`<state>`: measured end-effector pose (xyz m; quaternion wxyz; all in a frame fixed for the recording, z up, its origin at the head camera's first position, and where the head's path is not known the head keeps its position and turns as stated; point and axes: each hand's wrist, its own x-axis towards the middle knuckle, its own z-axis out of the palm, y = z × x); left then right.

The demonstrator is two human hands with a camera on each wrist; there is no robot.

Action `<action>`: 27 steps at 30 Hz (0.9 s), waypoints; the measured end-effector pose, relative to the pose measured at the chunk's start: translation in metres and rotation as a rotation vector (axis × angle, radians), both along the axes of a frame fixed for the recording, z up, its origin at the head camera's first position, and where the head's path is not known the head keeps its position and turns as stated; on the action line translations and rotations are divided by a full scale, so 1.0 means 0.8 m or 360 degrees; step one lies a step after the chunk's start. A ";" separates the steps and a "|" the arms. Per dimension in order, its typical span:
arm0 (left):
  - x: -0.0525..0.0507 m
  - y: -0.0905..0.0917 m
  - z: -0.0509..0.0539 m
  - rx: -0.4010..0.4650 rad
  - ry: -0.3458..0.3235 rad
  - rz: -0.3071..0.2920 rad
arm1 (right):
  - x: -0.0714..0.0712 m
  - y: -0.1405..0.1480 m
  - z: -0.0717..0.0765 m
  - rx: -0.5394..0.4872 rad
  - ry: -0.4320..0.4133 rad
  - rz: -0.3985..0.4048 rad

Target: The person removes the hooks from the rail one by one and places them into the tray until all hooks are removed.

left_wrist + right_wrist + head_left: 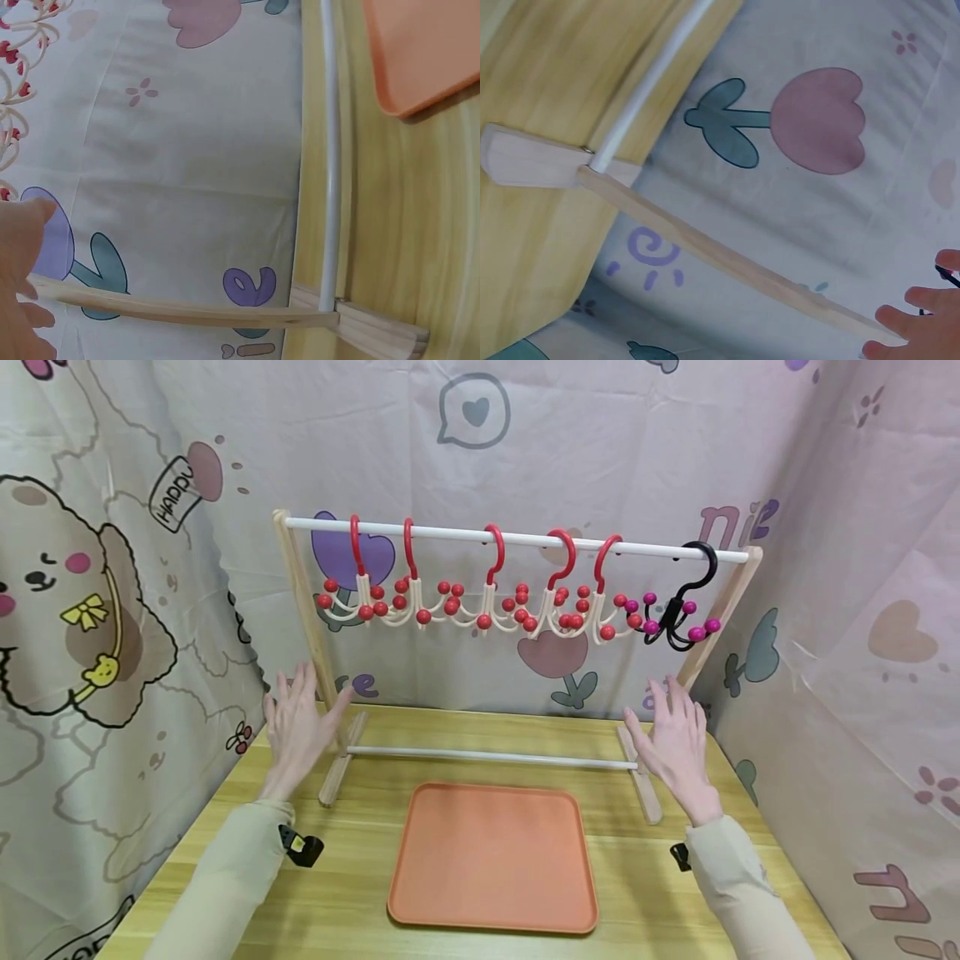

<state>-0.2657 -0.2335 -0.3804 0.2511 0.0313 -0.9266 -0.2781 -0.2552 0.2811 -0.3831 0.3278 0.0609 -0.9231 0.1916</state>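
Flanking rack (pixel 450 533) with left hand (pixel 298 727) at 8 o'clock, right hand (pixel 675 745) at 4, spreading fingers (pixel 309 682) apart. Facing 6 hangers (pixel 490 600).

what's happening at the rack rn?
A person holds the left hand and right hand open near the two ends of the rack, gripping nothing. Five red-hooked hangers and one black hanger hang from its top bar, the black one nearest the right end. A tray lies on the table in front.
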 end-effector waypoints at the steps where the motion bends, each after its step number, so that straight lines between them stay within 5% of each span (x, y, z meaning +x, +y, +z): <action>1: -0.001 0.000 0.002 0.0055 0.0000 0.0006 | -0.001 0.000 0.002 -0.0004 0.0030 0.0002; 5: -0.009 -0.001 0.008 0.0289 0.0048 0.0025 | -0.005 0.000 0.008 -0.0018 0.0142 0.0012; 17: -0.042 0.000 0.026 0.0701 0.0459 0.0085 | -0.011 -0.005 0.018 -0.0139 0.0316 -0.0007; 27: -0.060 0.000 0.044 0.0897 0.0579 0.0104 | -0.012 -0.003 0.044 -0.0380 0.0683 0.0071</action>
